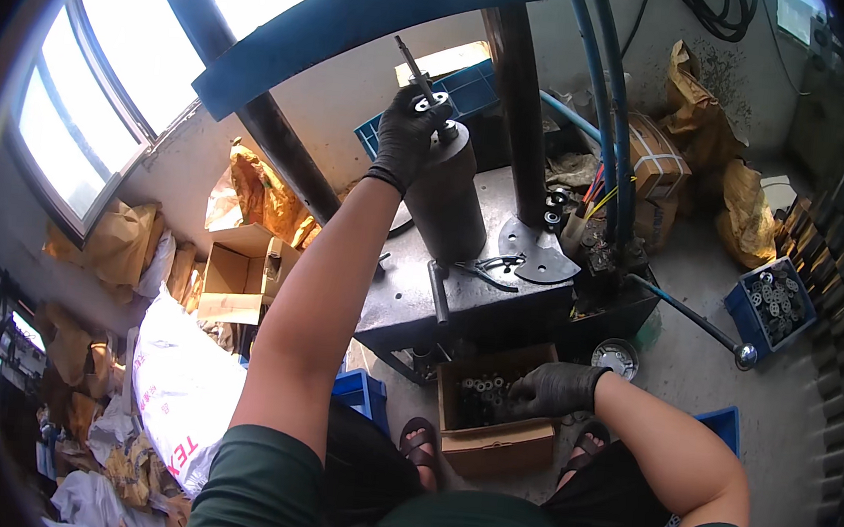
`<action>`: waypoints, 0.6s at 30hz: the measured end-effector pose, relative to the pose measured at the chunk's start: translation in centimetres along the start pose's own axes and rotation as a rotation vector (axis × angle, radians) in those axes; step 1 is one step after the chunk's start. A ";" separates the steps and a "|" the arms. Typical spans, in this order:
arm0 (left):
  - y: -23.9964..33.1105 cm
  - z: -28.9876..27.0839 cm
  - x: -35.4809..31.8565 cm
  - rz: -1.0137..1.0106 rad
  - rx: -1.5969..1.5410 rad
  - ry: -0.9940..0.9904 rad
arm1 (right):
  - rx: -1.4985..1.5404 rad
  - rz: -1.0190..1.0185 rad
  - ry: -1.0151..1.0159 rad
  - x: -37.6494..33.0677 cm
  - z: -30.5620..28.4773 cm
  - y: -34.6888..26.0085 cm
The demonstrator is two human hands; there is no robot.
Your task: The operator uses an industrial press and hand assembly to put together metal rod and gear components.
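Observation:
My left hand, in a dark glove, is raised to the top of a thick grey metal cylinder on the press table. Its fingers are closed around a small metal part with ring-shaped ends. A thin metal rod rises just beyond those fingers. Low on the right, my right hand, also gloved, reaches over a cardboard box of small dark metal parts. Its fingers are bent together at the parts; what they hold, if anything, is hidden.
A blue press frame with dark columns stands over the metal table. On the table lie pliers and a curved metal plate. A long lever juts right. Blue crates and a white sack stand nearby.

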State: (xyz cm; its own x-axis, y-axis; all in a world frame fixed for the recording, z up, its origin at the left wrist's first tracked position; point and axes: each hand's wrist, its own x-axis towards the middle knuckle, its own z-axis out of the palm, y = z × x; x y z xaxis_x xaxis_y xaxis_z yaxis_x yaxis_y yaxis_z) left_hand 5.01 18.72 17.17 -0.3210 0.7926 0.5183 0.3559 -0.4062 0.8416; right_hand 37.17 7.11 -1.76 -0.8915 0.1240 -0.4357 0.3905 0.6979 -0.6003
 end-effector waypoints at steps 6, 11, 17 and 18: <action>-0.1 0.3 0.0 0.032 -0.045 0.004 | -0.075 -0.008 -0.016 -0.9 -0.4 -1.2; 0.1 0.4 -0.1 -0.015 -0.161 -0.017 | -0.150 -0.025 0.109 -2.3 -0.5 -2.0; -0.2 1.1 0.4 -0.034 0.087 0.013 | -0.328 -0.109 0.649 -10.0 -4.9 -5.7; -2.2 0.1 1.9 0.034 0.165 0.034 | -0.341 -0.171 0.741 -11.5 -5.8 -6.3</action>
State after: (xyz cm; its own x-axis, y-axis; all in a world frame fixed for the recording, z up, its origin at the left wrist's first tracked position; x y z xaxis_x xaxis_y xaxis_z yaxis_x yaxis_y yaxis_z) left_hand 3.68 21.13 16.23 -0.3343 0.7628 0.5536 0.5052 -0.3508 0.7885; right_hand 43.68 5.42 10.94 -0.8988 0.3462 0.2689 0.2515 0.9097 -0.3306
